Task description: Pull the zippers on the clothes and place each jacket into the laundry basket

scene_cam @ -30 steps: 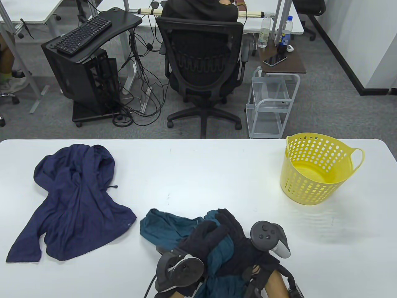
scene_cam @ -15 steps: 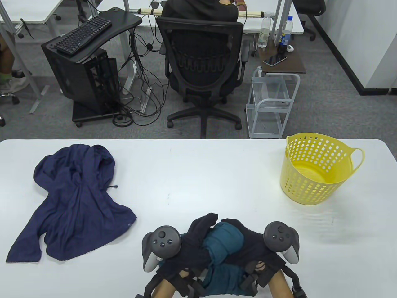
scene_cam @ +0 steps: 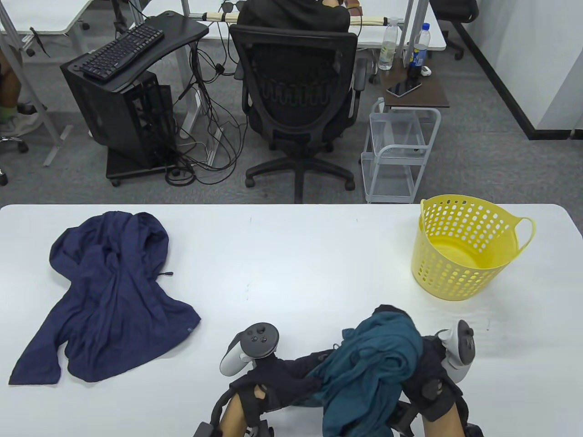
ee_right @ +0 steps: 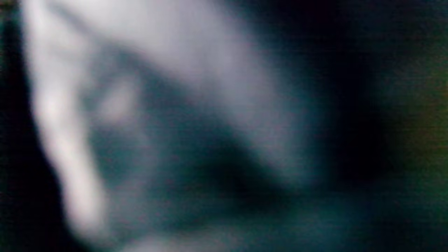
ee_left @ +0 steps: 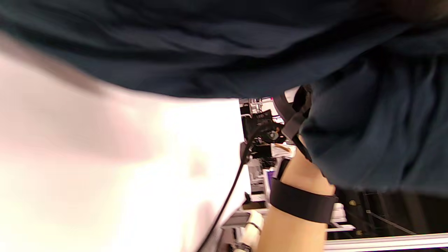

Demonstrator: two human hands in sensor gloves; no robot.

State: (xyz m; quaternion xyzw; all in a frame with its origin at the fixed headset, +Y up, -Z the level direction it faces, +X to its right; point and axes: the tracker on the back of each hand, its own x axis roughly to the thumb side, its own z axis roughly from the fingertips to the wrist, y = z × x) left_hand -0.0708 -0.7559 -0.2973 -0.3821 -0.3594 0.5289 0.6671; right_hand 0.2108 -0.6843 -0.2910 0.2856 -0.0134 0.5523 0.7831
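Note:
A bundled teal jacket [scene_cam: 375, 364] is held up off the white table [scene_cam: 291, 255] near its front edge, right of centre. My right hand [scene_cam: 430, 366] grips the bundle from its right side, with dark fingertips showing over the top. My left hand [scene_cam: 291, 375] reaches in from the left and holds the lower folds; its fingers are buried in the cloth. In the left wrist view the teal jacket [ee_left: 378, 133] fills the top and right. In the right wrist view only blurred teal cloth [ee_right: 168, 164] shows. A navy jacket [scene_cam: 109, 291] lies spread at the left. The yellow laundry basket [scene_cam: 464, 273] stands at the right.
The basket holds nothing visible and sits near the table's far right corner. Beyond the far edge are an office chair [scene_cam: 298, 91] with a person seated, a wire cart [scene_cam: 396, 154] and a side table with bottles.
Both hands have carried the teal bundle to the right and raised it. The right hand has turned on its side, and the left arm now stretches across under the cloth.

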